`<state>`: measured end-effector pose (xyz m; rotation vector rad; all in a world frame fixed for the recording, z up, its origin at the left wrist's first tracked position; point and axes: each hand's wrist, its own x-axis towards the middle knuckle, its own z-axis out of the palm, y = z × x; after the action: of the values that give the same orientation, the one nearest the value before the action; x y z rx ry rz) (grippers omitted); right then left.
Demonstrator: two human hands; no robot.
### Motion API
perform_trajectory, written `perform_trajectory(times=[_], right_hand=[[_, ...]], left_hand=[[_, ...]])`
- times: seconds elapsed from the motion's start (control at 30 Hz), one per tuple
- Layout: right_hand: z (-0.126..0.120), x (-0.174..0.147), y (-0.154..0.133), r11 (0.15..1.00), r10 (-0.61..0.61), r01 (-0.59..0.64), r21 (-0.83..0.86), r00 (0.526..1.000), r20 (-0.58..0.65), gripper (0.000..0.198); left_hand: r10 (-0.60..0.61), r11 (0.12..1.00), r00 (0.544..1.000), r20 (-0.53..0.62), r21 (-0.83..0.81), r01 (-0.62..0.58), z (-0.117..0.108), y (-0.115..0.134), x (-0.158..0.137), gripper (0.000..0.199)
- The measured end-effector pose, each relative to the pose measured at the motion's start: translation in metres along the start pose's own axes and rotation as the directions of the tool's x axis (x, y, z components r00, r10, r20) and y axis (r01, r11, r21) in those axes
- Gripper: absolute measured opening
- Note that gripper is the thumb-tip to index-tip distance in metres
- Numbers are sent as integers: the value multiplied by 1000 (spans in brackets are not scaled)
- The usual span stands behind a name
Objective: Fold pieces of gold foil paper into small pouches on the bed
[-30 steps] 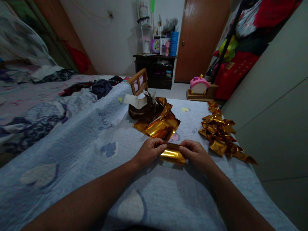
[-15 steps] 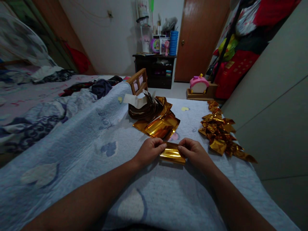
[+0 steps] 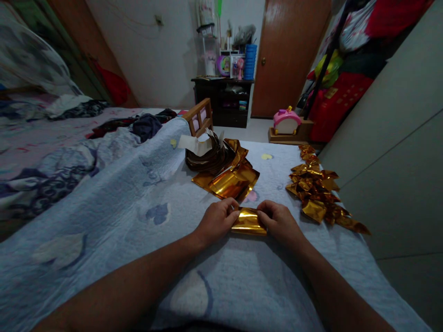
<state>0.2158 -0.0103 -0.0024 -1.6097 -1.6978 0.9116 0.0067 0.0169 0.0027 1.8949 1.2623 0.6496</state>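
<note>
1. So my left hand [image 3: 218, 220] is pinching the left end of this gold foil sheet [image 3: 249, 222], thumb on top.
2. My right hand [image 3: 281, 221] has the right end clamped too, so the foil's right between them, over the light blue bedspread [image 3: 117, 216].
3. Messy foil stack [image 3: 233, 181] is just past my left hand, folded foil pieces [image 3: 313, 190] off to the right.

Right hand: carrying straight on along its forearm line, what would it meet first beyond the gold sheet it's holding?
Probably the loose gold sheets on the bedding, just ahead of the right hand, though depth is hard to judge here.
</note>
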Motion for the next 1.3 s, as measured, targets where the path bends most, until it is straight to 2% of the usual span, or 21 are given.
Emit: perform_trajectory(times=[0.17, 0.33, 0.5, 0.7, 0.8, 0.87, 0.93, 1.0, 1.13, 1.3], right_hand=[[3, 0, -3, 997, 7, -9, -76, 999, -33, 12], [6, 0, -4, 980, 12, -18, -197, 999, -34, 9], [10, 2, -3, 956, -8, -3, -292, 999, -38, 8], [14, 3, -2, 931, -9, -20, -365, 997, -76, 5], [15, 2, -2, 928, 11, -46, -370, 995, -95, 15], [16, 1, -2, 921, 14, -49, -388, 996, -93, 15], [16, 1, -2, 911, 2, -36, -410, 997, -83, 9], [15, 1, -1, 908, -11, -22, -418, 997, -77, 7], [16, 1, 0, 915, -16, -20, -402, 996, -86, 14], [17, 1, 0, 901, -26, -16, -433, 996, -91, 11]], left_hand=[[25, 990, 1000, 11, 141, -26, 2, 1, -1, 9], [69, 934, 997, 29, 348, -75, 5, 0, -1, 8], [87, 890, 995, 45, 446, -98, 6, 1, -2, 8], [81, 900, 996, 30, 427, -86, 8, -1, -2, 11], [131, 909, 991, -9, 400, -116, 8, -1, -3, 27], [170, 896, 985, -3, 416, -153, 7, 0, -4, 23], [206, 874, 978, 24, 446, -195, 7, 0, -5, 14], [257, 844, 964, 73, 468, -260, 8, -2, -4, 15], [378, 808, 906, 191, 410, -423, 8, -10, 1, 16], [349, 821, 881, 321, 348, -452, -5, -5, 3, 22]])
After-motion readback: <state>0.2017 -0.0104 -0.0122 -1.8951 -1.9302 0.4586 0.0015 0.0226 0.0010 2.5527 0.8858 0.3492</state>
